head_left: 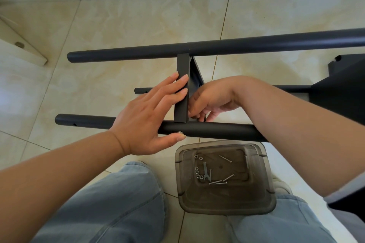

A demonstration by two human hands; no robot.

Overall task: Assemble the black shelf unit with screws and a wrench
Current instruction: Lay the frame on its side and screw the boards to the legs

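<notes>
Bracing the flat black metal crossbar (181, 92) with straight fingers, the left hand (150, 116) lies open against its left face while the thumb presses the silver screw head (180, 133) into the near black round tube (207, 130). Across the crossbar, the right hand (209, 102) curls its fingers down at the joint just behind that tube; it probably pinches a nut there, though the fingertips hide it. Beyond them, the far black round tube (217, 47) meets the crossbar's other end, both tubes lying on the beige tiled floor (118, 21). Nearer the knees, a smoky translucent plastic tray (264, 165) holds spare screws, nuts and the small silver wrench (205, 171). Holding the thumb firm would stop the screw spinning while the nut is started square by hand before wrenching.
</notes>
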